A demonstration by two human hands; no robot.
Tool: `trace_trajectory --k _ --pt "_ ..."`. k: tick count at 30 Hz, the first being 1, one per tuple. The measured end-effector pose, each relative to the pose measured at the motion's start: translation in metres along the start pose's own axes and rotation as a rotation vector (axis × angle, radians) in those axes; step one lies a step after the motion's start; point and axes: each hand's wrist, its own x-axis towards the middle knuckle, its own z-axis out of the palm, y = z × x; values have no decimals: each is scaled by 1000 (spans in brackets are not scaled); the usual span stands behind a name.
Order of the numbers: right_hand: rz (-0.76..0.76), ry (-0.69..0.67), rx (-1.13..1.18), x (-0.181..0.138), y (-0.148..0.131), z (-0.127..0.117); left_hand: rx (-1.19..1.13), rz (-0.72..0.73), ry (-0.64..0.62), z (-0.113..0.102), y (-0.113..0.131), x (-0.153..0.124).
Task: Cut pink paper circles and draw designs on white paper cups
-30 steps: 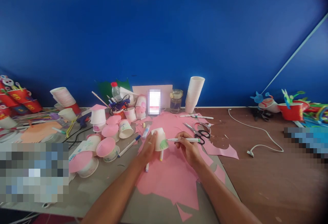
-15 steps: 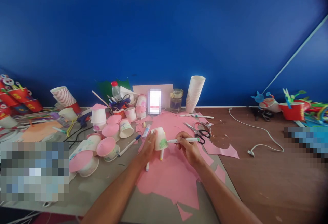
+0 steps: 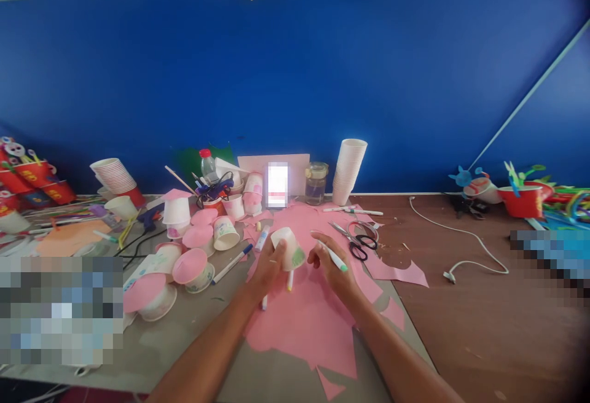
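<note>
My left hand (image 3: 266,269) is closed round a white paper cup (image 3: 289,248), which it holds tilted above the pink paper (image 3: 304,323). Green drawing shows on the cup's lower right side. In my right hand (image 3: 334,266) is a white marker with a green end (image 3: 332,254), gripped just to the right of the cup and apart from it. A yellow-ended marker (image 3: 289,280) lies partly under the cup. Scissors with black handles (image 3: 362,246) rest beyond my right hand. A blue-capped marker (image 3: 233,264) lies left of my left hand.
Decorated paper cups with pink discs (image 3: 190,265) crowd the left side. At the back stand a lit phone (image 3: 277,183), a glass jar (image 3: 316,185) and a tall stack of white cups (image 3: 349,172). A white cable (image 3: 482,238) lies on the brown table at right.
My right hand has drawn the marker away from the cup and turned it, so its green end now points down to the right. My left hand has turned the cup slightly.
</note>
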Motion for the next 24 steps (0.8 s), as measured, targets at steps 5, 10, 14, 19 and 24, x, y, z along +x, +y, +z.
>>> trace_trajectory --k 5,10,14,19,24 --pt "-43 39 -120 1 7 -1 122 102 -2 1 -2 4" --pt "-77 39 -202 1 10 -4 216 197 111 0 -4 9" --pt "-71 40 -232 1 10 -4 312 250 192 -2 -2 11" --pt "-82 50 -221 1 11 -5 443 273 293 -4 -7 14" --pt "-58 75 -238 1 11 -4 443 215 367 -4 -10 13"
